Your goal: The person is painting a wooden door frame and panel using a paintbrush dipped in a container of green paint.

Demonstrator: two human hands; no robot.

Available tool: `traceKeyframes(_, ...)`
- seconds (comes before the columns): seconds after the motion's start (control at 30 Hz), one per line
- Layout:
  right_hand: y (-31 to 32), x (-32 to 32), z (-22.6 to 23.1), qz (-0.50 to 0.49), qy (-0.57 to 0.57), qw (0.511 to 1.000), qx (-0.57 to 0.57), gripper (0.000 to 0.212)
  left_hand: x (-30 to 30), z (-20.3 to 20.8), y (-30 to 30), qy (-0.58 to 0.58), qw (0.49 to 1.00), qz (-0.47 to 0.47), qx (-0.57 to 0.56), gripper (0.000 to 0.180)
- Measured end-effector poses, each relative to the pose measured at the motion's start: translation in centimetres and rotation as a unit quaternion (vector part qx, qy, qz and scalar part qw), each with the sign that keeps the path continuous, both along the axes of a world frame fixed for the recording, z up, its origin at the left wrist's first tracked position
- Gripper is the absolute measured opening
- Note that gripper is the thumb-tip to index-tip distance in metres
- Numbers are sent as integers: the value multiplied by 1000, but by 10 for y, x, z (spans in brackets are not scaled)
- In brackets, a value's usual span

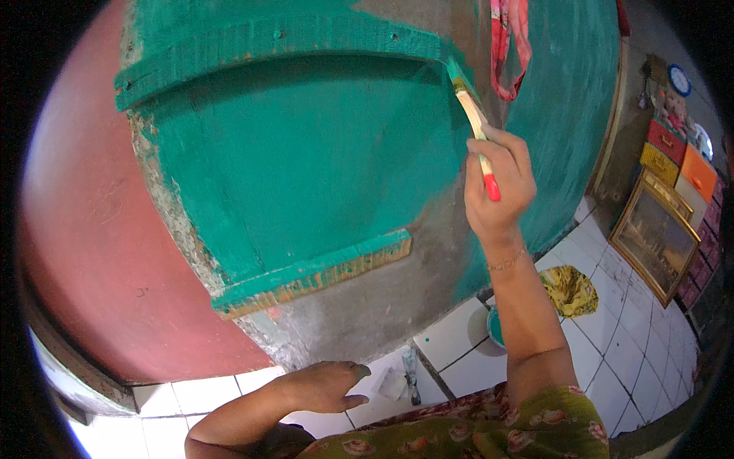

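Observation:
My right hand (501, 180) is closed around the pale wooden handle of a paintbrush (472, 115) with a red end. Its green-coated bristles touch the wall by the right end of the upper wooden strip (306, 40), which is painted green. Below that strip spreads a green painted wall (306, 161). A lower wooden strip (321, 268) is green along its top, with bare, streaky wood on its front. Low down near the base of the wall, my left hand (325, 386) has thumb and finger apart and holds nothing visible; its other fingers are partly hidden.
A container of green paint (495, 327) stands on white floor tiles, partly behind my right forearm. Beside it lies a yellow patterned cloth (569, 291). Clear plastic (394, 382) lies near my left hand. Pink fabric (511, 53) hangs on the wall. A framed picture (654, 233) leans at right.

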State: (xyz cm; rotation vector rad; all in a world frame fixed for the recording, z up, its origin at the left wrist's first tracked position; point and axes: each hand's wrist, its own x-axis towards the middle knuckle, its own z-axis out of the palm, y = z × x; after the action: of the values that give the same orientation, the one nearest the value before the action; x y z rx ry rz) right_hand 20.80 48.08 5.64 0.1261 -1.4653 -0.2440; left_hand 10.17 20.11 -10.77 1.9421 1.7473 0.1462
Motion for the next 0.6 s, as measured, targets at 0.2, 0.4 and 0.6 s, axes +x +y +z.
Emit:
traceKeyframes(0.2,-66,-10,-1,90,-59,991,84,24,3,-1,-2,-2,1000,11,-13,60)
traceKeyframes(0.4,-23,-5,8,6,-7,1000,24,24,2,4,-6,-3,1000,2,10,59)
traceKeyframes(0.6,-88,-7,1,53,-80,991,97,20,2,2,-8,-1,1000,-1,-20,59)
